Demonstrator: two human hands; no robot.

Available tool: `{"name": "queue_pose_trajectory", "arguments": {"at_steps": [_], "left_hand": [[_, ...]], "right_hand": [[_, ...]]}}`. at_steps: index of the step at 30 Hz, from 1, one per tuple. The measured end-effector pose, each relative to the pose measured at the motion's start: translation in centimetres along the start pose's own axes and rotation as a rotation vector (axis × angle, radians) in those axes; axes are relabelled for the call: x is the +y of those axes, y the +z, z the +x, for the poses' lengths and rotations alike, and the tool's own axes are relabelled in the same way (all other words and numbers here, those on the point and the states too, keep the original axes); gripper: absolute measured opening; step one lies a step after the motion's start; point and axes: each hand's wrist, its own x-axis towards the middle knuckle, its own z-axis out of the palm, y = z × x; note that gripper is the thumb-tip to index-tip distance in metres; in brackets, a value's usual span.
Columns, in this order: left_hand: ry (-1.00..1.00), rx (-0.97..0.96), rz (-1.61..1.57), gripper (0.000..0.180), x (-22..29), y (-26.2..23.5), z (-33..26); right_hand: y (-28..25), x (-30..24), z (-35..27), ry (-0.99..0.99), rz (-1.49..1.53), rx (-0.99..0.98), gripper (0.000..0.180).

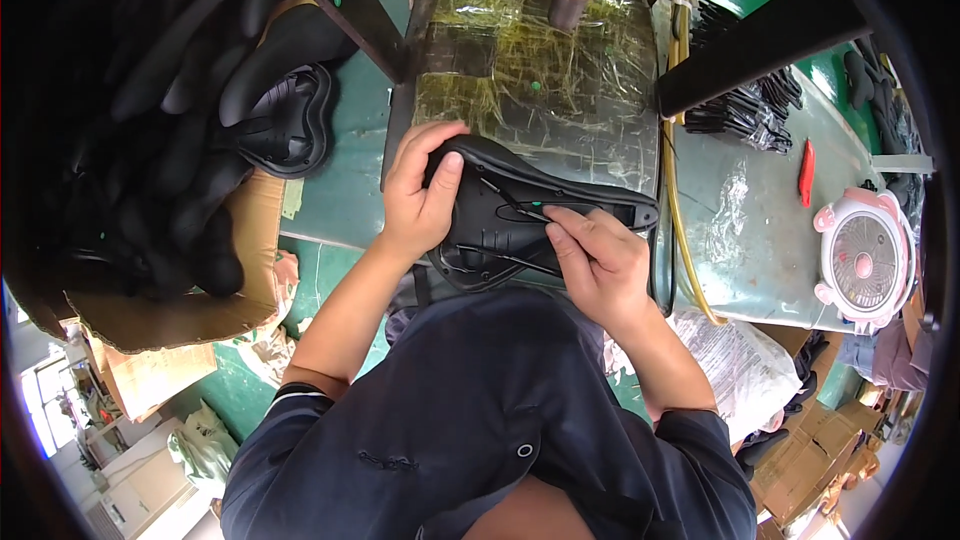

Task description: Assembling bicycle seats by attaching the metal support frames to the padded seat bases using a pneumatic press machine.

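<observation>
Bicycle saddle (490,230), underside up, between two hands.
Left hand (422,188) clasps its broad end; right hand (608,262) bends over the hollow, its grip unclear.

Black bike saddle (487,234): underside up, hollow ribbed shell showing, padded rim curving round it. Wide rear pointed left, narrow nose right. Held at near edge of table (340,208); resting contact unclear. Slim dark piece (514,203), kind unclear, slanted across hollow, 1 end at right fingers (592,236).
</observation>
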Motion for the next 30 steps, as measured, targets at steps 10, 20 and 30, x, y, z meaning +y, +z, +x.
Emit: {"name": "queue_pose_trajectory", "arguments": {"at_steps": [10,20,30], "left_hand": [[-0.056,0.062,0.0,0.024,0.0,0.6,-1.0],[-0.098,0.104,0.017,0.025,0.5,1.3,-1.3],[-0.145,0.166,0.053,0.026,0.8,0.5,-1.0]], "right_hand": [[-0.5,0.3,-0.7,-0.024,0.0,-0.047,0.017],[-1.3,0.5,0.3,-0.077,-0.052,-0.052,0.019],[-0.7,0.4,4.9,-0.4,-0.065,-0.135,0.014]]}}
